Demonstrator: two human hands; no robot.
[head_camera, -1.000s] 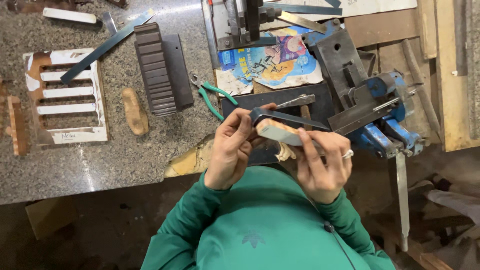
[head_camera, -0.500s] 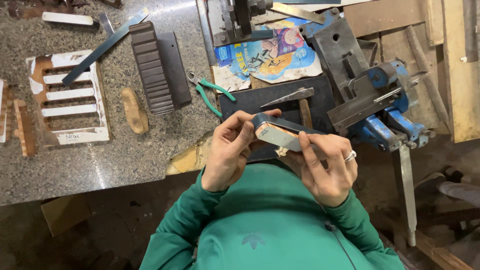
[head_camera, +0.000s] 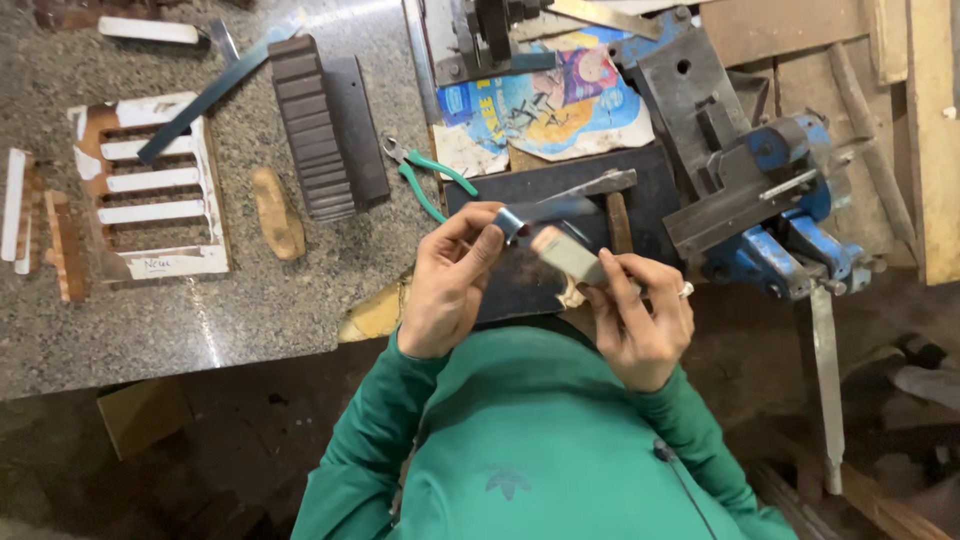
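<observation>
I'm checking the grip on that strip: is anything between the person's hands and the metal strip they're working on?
Nothing visible. The left hand pinches the bent end of the metal strip directly, and the right hand presses a small pale block against it. The green-handled pliers lie apart on the table.

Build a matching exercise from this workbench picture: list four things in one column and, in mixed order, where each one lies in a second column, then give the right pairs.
1. pliers
2. bench vise
3. white slotted frame
4. metal strip

A. left side of the stone table
B. held by the left hand
C. right of the dark mat
D. between the ribbed block and the mat

Pairs: 1-D, 2-C, 3-A, 4-B
</observation>
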